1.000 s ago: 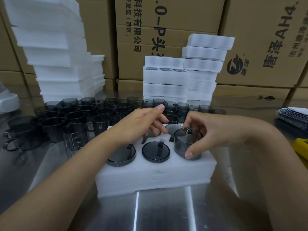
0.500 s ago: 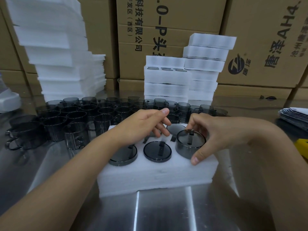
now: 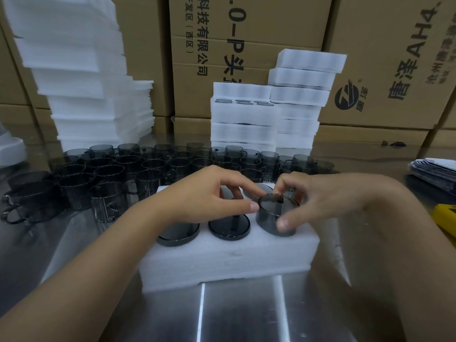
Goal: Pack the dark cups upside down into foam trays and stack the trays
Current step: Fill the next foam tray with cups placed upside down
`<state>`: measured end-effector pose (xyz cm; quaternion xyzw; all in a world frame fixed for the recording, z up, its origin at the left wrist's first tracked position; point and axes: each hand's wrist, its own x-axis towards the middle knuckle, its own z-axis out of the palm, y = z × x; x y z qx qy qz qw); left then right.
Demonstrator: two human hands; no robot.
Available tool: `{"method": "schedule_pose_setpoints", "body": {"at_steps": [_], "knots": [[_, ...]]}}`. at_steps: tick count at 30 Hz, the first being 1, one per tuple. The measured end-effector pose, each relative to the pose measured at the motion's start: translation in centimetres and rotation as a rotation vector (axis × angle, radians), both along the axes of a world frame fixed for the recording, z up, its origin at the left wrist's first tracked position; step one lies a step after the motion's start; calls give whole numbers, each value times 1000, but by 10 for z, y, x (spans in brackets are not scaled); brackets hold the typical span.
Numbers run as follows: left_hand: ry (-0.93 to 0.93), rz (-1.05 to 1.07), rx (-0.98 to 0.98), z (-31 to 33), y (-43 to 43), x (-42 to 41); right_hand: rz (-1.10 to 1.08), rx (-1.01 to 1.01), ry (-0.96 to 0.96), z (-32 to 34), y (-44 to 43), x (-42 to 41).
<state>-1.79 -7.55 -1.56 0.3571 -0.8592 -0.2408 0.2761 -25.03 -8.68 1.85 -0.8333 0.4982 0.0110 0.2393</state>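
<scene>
Smoky translucent cup [image 3: 276, 213] inverted, half-sunk in foam tray [image 3: 227, 260], right hand [image 3: 320, 196] fingers gripping it, left hand [image 3: 204, 196] fingers touching rim.

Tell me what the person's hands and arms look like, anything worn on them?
Both arms are bare up to the frame edge, with no sleeves in view. The left hand and right hand wear no gloves, rings, watch or wristband. Fingernails are short and unpainted. No markings are visible.

The foam tray [image 3: 229, 260] at centre frame is plain white. The cups [image 3: 276, 213] are smoky translucent dark grey. The boxes [image 3: 246, 33] across the top are tan cardboard with black print. The table [image 3: 246, 317] along the bottom is shiny silver-grey. An object [image 3: 446, 218] at the right edge is yellow.
</scene>
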Motion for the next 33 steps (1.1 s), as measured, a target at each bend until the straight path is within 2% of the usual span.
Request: {"method": "schedule_pose_setpoints", "body": {"at_steps": [2,5,8,11,17,26,33], "knots": [[-12,-12,10,0,0,-1,3,60,-136,2,-2,-5],[-8,-17,16,-1,1,-3,-130,164,-375,-2,-11,-17],[49,7,3,1,1,-2,-160,329,-460,-16,-13,-25],[72,19,20,1,3,-2,-177,413,-540,-32,-11,-29],[75,15,46,-1,6,-5,-220,474,-525,-39,-10,-32],[4,-22,53,0,2,0,-222,445,-458,-43,-11,-28],[-53,-34,84,-3,3,-4,-223,550,-482,-43,-16,-32]]}}
